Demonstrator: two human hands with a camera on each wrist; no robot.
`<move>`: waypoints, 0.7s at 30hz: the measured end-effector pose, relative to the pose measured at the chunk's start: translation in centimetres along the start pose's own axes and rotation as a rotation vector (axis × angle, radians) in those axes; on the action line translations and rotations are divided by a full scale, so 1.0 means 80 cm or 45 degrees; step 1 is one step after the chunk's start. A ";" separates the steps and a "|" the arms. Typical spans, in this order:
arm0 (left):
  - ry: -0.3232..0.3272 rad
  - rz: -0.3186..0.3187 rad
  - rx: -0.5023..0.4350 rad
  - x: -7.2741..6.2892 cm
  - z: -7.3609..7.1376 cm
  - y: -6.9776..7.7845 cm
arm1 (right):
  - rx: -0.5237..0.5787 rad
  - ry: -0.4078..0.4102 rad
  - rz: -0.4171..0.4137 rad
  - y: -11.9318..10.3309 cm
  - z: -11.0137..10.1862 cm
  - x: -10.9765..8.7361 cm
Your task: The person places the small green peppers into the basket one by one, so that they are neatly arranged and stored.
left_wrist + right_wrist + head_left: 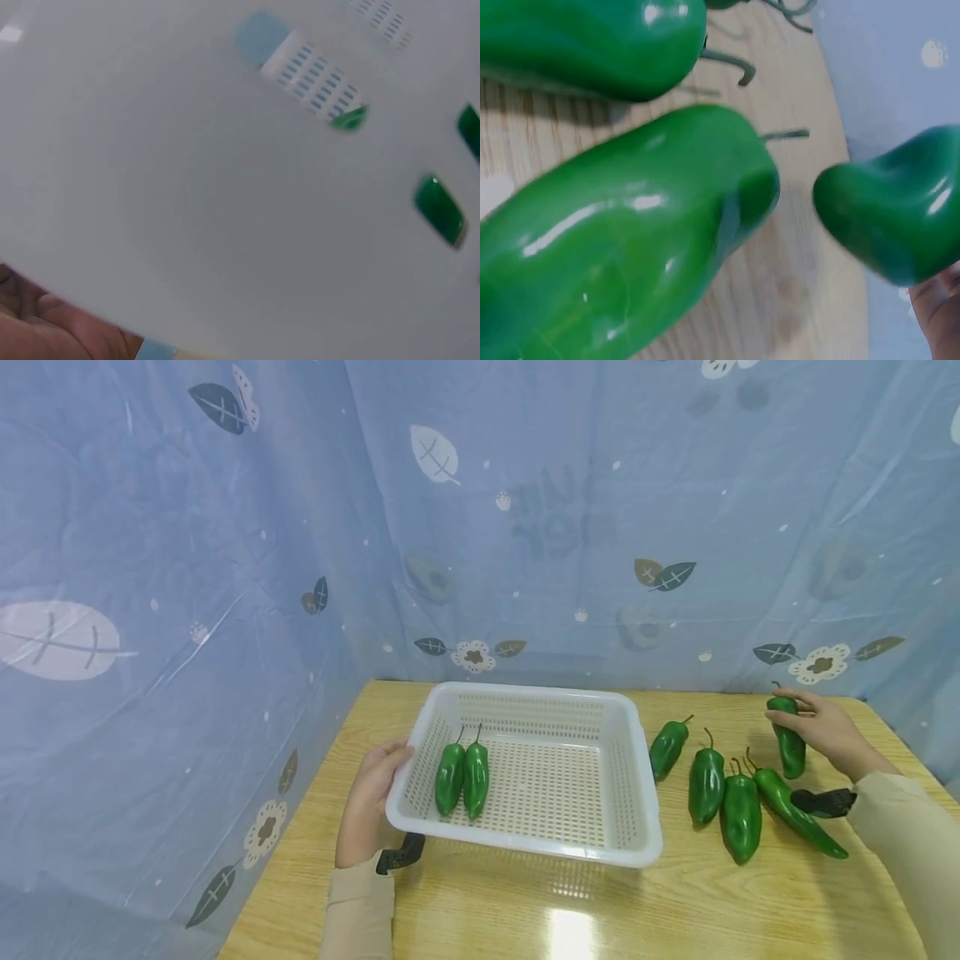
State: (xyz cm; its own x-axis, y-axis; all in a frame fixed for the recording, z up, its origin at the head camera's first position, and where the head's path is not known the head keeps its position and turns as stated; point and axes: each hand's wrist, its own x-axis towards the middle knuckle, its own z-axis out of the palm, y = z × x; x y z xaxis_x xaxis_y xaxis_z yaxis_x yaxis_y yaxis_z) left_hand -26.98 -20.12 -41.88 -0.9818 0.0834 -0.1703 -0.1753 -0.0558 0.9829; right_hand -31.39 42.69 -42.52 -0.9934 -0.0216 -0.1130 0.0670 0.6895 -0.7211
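Note:
My left hand [372,785] grips the left rim of a white plastic basket [525,843] with slotted walls. Inside it, two green peppers [450,778] lie side by side at the left, stems toward the back. At the table's right, my right hand [821,735] holds another green pepper [789,743] between thumb and fingers, stem upward. The right wrist view shows that pepper [900,206] above the wood, with fingertips [937,307] against it. Basket wall [187,187] fills most of the left wrist view, hiding much of the left hand [60,322].
Several more green peppers [741,818] lie on the wooden table [480,902] between the basket and my right hand. One long curved pepper [798,814] lies just below my right wrist. A blue patterned curtain [525,527] hangs behind the table and along its left side.

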 end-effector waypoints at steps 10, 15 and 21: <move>-0.018 0.026 -0.018 0.004 -0.003 -0.005 | 0.041 0.026 -0.079 -0.022 0.007 0.002; -0.018 0.049 -0.051 0.015 -0.008 -0.019 | 0.118 0.050 -0.093 -0.036 0.014 0.004; 0.001 0.071 -0.019 0.023 -0.012 -0.028 | 0.128 0.049 -0.141 -0.058 0.021 0.005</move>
State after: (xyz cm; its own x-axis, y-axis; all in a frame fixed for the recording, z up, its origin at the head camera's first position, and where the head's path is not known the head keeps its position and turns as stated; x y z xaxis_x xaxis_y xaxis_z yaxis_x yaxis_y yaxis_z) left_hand -28.45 -20.81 -44.47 -0.9902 0.0786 -0.1152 -0.1211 -0.0749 0.9898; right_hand -31.97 38.24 -40.39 -0.9979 -0.0643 -0.0038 -0.0362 0.6084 -0.7928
